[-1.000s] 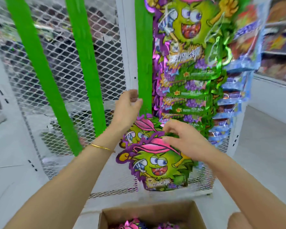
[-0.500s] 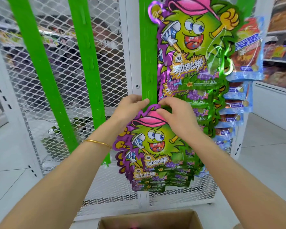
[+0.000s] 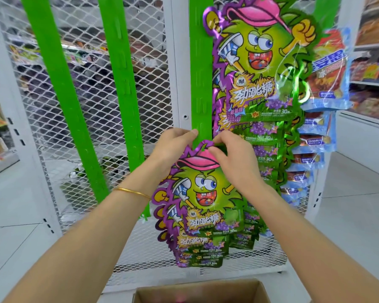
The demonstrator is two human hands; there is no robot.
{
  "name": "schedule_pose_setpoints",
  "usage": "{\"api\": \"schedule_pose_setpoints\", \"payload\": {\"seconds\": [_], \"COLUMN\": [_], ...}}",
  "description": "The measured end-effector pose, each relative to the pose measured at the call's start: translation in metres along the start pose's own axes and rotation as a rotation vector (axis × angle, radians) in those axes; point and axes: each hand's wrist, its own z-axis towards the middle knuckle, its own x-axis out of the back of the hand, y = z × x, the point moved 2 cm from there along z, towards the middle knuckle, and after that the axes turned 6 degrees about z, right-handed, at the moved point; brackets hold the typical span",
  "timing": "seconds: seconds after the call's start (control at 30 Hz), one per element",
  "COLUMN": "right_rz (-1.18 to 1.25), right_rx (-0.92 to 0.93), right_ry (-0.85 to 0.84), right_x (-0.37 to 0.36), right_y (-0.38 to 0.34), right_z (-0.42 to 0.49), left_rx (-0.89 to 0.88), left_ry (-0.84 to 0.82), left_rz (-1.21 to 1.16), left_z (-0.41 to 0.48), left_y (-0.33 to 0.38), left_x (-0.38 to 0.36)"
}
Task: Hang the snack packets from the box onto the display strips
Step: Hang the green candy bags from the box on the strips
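While the packet (image 3: 204,193) is held against the middle strip (image 3: 200,84), the step in hand is judged to be hooking its hang hole (image 3: 203,148) onto a strip tab.

**Hands**
- The left hand (image 3: 175,145) grips the strip, thumb on its front face. The fingers behind it are hidden.
- The right hand (image 3: 230,158) pinches the top edge of the packet beside the hole.

**Location**
- The top of the packet lies on the strip, just below the bare upper run of tabs.
- Its lower part overlaps the lower packets (image 3: 197,250), which hang beneath it.
- More hung packets (image 3: 256,73) fill the next strip to the right, with blue packets (image 3: 328,68) beyond.
- The box (image 3: 197,289) stands open below, at the frame edge. Its contents cannot be made out.

**Next move**
Whether the hole is already seated on a tab cannot be told. The move probably calls for aligning the hole with a tab and pressing the packet down until it catches. The strip should be kept steady before either hand lets go.

**Appearance**
The packet is a glossy, die-cut foil pouch with a jagged purple border. It shows a green cartoon face in a pink cap. It looks thin and flexible and likely to swing once freed.
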Motion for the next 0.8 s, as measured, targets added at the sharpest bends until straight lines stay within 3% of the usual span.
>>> {"api": "schedule_pose_setpoints", "payload": {"seconds": [0.23,0.4,0.5,0.6,0.8], "right_rz": [-0.064,-0.215,-0.126,-0.058,-0.068], "right_rx": [-0.072,0.107,0.141,-0.012,-0.694], "right_ry": [-0.066,0.154,0.197,-0.030,-0.716], "right_x": [-0.003,0.002,-0.006,-0.033,-0.124], "right_y": [0.011,0.016,0.028,0.066,0.197], "right_z": [-0.015,-0.044,-0.091,-0.151,-0.294], "left_rx": [-0.116,-0.253,-0.331,-0.272,-0.024], "left_ry": [0.092,0.178,0.291,0.229,-0.174], "left_rz": [0.110,0.318,0.321,0.273,0.338], "left_z": [-0.010,-0.028,-0.052,-0.087,-0.153], "left_y": [-0.005,-0.027,-0.057,-0.107,-0.226], "left_x": [-0.002,-0.003,-0.008,-0.032,-0.095]}}
